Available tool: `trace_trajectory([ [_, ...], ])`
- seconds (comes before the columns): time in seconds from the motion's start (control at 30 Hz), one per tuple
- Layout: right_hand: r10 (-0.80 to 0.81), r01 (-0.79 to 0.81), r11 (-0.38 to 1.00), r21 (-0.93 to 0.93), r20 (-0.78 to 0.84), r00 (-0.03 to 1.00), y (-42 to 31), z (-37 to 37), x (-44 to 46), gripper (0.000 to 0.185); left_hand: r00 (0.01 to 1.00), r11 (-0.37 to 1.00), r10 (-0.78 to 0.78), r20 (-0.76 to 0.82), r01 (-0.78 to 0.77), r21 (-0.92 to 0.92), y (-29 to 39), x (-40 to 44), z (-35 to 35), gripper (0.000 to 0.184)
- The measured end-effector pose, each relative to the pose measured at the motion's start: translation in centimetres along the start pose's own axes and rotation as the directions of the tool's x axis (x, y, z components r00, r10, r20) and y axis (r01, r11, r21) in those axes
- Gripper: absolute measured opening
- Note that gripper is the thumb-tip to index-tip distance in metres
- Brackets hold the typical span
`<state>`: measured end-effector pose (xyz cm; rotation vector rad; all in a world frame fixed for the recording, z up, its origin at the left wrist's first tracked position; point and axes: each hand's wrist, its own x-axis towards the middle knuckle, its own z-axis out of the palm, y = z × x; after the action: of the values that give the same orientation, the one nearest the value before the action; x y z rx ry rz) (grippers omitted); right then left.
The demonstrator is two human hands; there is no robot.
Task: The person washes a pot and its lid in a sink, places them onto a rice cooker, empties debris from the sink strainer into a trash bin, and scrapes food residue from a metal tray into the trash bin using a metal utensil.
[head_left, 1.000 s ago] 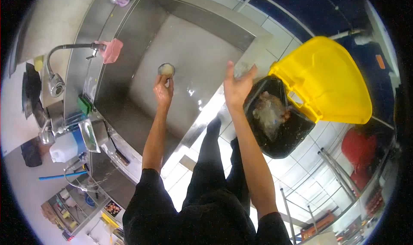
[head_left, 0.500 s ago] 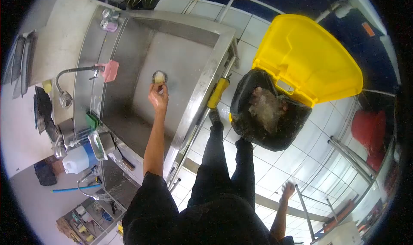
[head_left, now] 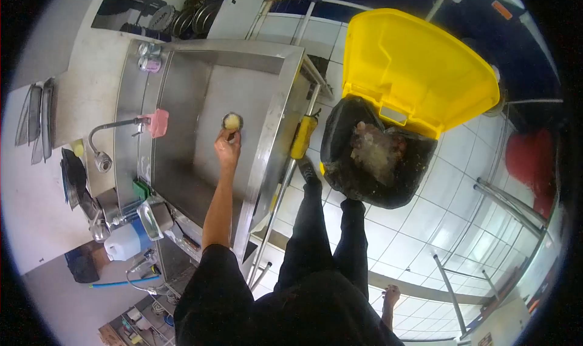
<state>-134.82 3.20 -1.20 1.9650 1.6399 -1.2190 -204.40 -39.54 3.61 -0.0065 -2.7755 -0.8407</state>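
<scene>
My left hand (head_left: 227, 148) reaches down into the steel sink (head_left: 200, 157), its thumb and fingers pinched at the near edge of the round drain (head_left: 232, 113). Pale yellowish matter (head_left: 232, 122) sits inside the drain's dark ring, just beyond my fingertips. What the pinch holds is too small to make out. My right hand (head_left: 392, 295) hangs low over the tiled floor, off to my right, away from the sink. Its fingers are loosely bent and apart, with nothing visible in them.
A yellow bin (head_left: 419, 72) stands open right of the sink, its black liner (head_left: 340, 133) holding wet scraps. A yellow-ended pole (head_left: 302, 139) leans along the sink edge. A gooseneck tap (head_left: 115, 124), a pink holder (head_left: 159, 123) and a blue-white jug (head_left: 127, 239) are on the left.
The view has shifted. My left hand stays pinched at the drain. My right hand has moved lower and closer to my body, and its motion blur is gone.
</scene>
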Motion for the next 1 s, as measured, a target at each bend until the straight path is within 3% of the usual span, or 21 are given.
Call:
trace_trajectory([
  [0.17, -0.007, 0.005, 1.000, 0.023, 0.070, 0.998, -1.1, 0.6, -0.5, 0.017, 0.998, 0.997, 0.064, -0.005, -0.064, 0.043, 0.7, 0.0, -0.9, 0.015],
  [0.33, 0.011, -0.014, 0.999, 0.046, 0.064, 0.998, -2.9, 0.0, -0.7, 0.019, 0.990, 0.987, 0.141, -0.023, -0.139, 0.080, 8.4, 0.8, -4.6, 0.016],
  [0.47, 0.020, -0.022, 0.999, 0.041, 0.058, 0.998, -2.3, 0.5, -0.2, 0.023, 0.918, 0.913, 0.382, -0.103, -0.358, 0.193, 15.5, 0.3, -7.0, 0.018],
  [0.57, -0.013, 0.003, 0.989, 0.146, 0.063, 0.998, -1.5, 1.4, 0.3, 0.022, 0.931, 0.943, 0.333, -0.146, -0.326, 0.073, 21.6, -2.0, -6.0, 0.013],
  [0.6, -0.041, 0.027, 0.987, 0.159, 0.087, 0.995, -2.2, 1.6, -0.2, 0.022, 0.911, 0.938, 0.341, -0.234, -0.347, 0.016, 22.8, -3.0, -5.0, 0.009],
  [0.63, -0.004, -0.009, 0.988, 0.157, 0.082, 0.997, -2.5, 1.8, -0.4, 0.022, 0.884, 0.930, 0.335, -0.327, -0.365, -0.033, 23.7, -4.1, -3.7, 0.009],
  [0.67, 0.029, -0.042, 0.987, 0.156, 0.085, 0.996, -2.9, 2.3, -0.7, 0.023, 0.894, 0.933, 0.321, -0.311, -0.356, -0.059, 24.7, -5.5, -1.8, 0.009],
  [0.73, 0.043, -0.054, 0.992, 0.118, 0.093, 0.995, -5.2, 2.7, -2.2, 0.024, 0.955, 0.897, 0.020, -0.297, -0.148, -0.416, 27.1, -9.4, 2.2, 0.016],
  [0.8, 0.028, -0.042, 0.988, 0.150, 0.095, 0.995, -6.4, 3.3, -3.1, 0.027, 0.979, 0.846, -0.094, -0.183, -0.019, -0.534, 29.7, -12.9, 7.8, 0.022],
  [0.83, 0.041, -0.057, 0.982, 0.182, 0.090, 0.995, -7.2, 3.7, -3.2, 0.028, 0.973, 0.820, -0.210, -0.092, 0.124, -0.559, 27.9, -15.7, 12.9, 0.023],
  [0.87, 0.057, -0.074, 0.974, 0.215, 0.084, 0.995, -8.1, 4.2, -3.8, 0.030, 0.847, 0.456, -0.521, 0.102, 0.378, -0.806, 28.3, -17.4, 19.2, 0.026],
  [0.9, 0.020, -0.036, 0.978, 0.207, 0.076, 0.997, -10.8, 4.3, -4.8, 0.030, 0.705, 0.189, -0.619, 0.345, 0.560, -0.807, 26.9, -19.2, 24.5, 0.024],
  [0.93, -0.059, 0.039, 0.950, 0.310, 0.056, 0.997, -12.8, 4.8, -6.1, 0.031, 0.479, -0.099, -0.576, 0.662, 0.763, -0.638, 23.8, -21.4, 29.1, 0.023],
  [0.97, -0.076, 0.057, 0.974, 0.218, 0.080, 0.994, -11.3, 4.4, -8.1, 0.030, 0.208, -0.315, -0.436, 0.876, 0.876, -0.365, 20.8, -23.4, 32.6, 0.023],
  [1.0, -0.157, 0.143, 0.976, 0.165, 0.072, 0.985, -11.9, 5.2, -5.8, 0.030, 0.169, -0.323, -0.355, 0.919, 0.901, -0.290, 20.1, -23.6, 35.3, 0.022],
])
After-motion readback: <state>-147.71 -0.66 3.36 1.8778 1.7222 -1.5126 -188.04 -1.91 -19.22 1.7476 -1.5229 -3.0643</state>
